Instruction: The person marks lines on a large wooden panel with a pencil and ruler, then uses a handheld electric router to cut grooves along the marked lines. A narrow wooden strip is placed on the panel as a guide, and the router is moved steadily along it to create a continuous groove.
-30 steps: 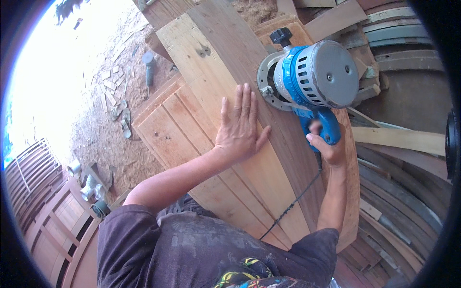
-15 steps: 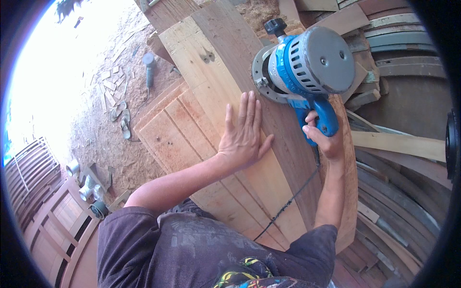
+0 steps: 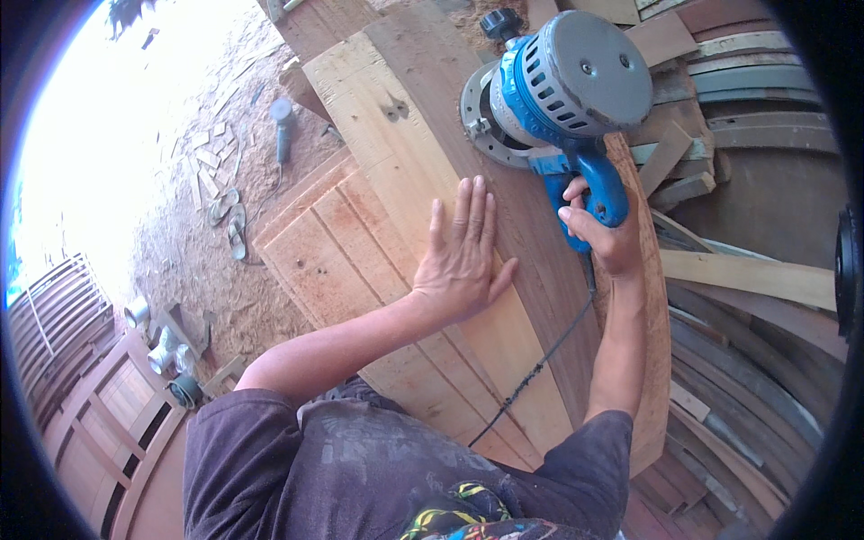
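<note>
A blue and silver router (image 3: 549, 94) rests with its round metal base on the brown wooden board (image 3: 531, 243). My right hand (image 3: 601, 232) is wrapped round its blue rear handle. The router's bit is hidden by the base and body. From the handle a black cord (image 3: 549, 360) trails back across the boards toward my body. My left hand (image 3: 461, 256) lies flat, fingers stretched out, on the pale plank (image 3: 387, 135) beside the brown board. Under these lies a grooved wooden panel (image 3: 342, 243) dusted with reddish sawdust.
Stacked curved wooden pieces (image 3: 747, 396) fill the right side, with a pale strip (image 3: 747, 270) jutting over them. On the sawdust-covered ground at left are an angle grinder (image 3: 282, 130), wood offcuts (image 3: 209, 157) and sandals (image 3: 236, 229). A wooden frame (image 3: 108, 450) lies at lower left.
The router, with my right hand on its handle, has slid a little toward the upper left along the brown board. My left hand stays flat on the pale plank, with the view shifted slightly.
</note>
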Demonstrator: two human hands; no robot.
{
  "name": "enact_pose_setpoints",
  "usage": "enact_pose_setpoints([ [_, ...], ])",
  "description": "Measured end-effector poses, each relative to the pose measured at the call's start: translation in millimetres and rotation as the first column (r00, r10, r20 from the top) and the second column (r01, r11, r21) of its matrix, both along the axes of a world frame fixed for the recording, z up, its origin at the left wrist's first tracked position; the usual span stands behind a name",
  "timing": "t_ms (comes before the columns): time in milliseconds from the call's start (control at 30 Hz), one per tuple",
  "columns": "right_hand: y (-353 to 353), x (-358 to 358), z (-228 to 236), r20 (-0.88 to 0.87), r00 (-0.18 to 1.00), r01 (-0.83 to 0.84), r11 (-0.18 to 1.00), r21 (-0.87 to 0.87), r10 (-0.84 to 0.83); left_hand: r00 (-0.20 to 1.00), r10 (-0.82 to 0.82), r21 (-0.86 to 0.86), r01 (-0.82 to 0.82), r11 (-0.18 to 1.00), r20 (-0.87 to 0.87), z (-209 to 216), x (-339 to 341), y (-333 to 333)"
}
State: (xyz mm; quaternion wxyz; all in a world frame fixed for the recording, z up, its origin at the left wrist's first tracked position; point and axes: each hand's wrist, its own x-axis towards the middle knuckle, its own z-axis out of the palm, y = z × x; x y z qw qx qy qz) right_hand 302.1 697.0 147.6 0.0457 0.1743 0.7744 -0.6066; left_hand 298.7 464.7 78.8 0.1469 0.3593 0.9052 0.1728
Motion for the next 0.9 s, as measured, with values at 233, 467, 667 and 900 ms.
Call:
enact_pose_setpoints([
  [233,-4.6,-20.3,0.5,0.048,0.999,-0.005,0.999,-0.033,0.007,0.999,-0.010,-0.017,0.009,1.000,-0.043,-0.6,0.1,-0.8],
  [467,-12.0,-43.6,-5.4,-0.016,1.000,-0.005,0.999,-0.053,0.004,0.999,-0.003,-0.011,0.002,1.000,-0.047,-1.4,-1.2,-0.8],
  [667,-20.5,-89.6,-12.9,-0.111,0.992,-0.070,0.995,-0.077,0.061,1.000,0.005,0.017,-0.005,1.000,-0.019,0.4,-1.6,-1.7],
  [900,-33.3,-101.5,-14.2,-0.164,0.986,0.019,0.996,-0.086,-0.033,1.000,0.009,0.037,-0.008,0.999,-0.025,1.6,-3.1,-3.1],
])
